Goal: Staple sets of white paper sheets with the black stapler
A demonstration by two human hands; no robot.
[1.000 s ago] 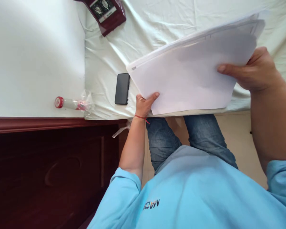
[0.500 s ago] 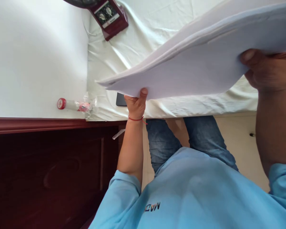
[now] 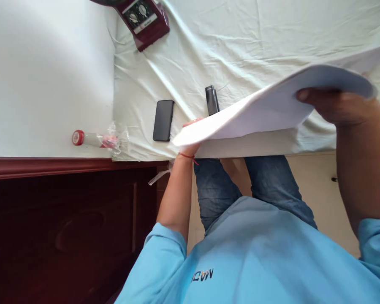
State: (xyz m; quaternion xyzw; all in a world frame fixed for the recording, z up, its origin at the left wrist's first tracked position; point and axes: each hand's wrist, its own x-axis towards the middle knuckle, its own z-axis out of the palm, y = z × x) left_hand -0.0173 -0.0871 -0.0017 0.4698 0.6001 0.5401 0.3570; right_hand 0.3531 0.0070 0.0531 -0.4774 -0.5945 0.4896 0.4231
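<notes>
A stack of white paper sheets [image 3: 262,107] is held tilted over the near edge of the cloth-covered table, curved at its right end. My right hand [image 3: 338,103] is closed on its right part, thumb on the near face. My left hand [image 3: 190,150] is at the stack's left end, with the sheets covering its middle; a few fingers show behind the upper edge. A red string circles the left wrist. Just beyond the stack lies a black stapler-like object [image 3: 212,100], its lower end hidden by the paper. A black phone [image 3: 163,120] lies left of my left hand.
A dark red fan base with dials [image 3: 147,23] stands at the upper left on the pale tablecloth [image 3: 240,38]. A red-capped bottle-like item [image 3: 91,139] with crinkled plastic lies at the left, near the dark red wood edge [image 3: 50,166]. My jeans-clad legs are below the table edge.
The stack has come down and nearer to me, its left end shifting right and now covering my left hand's middle. The phone and the black stapler-like object have come into sight.
</notes>
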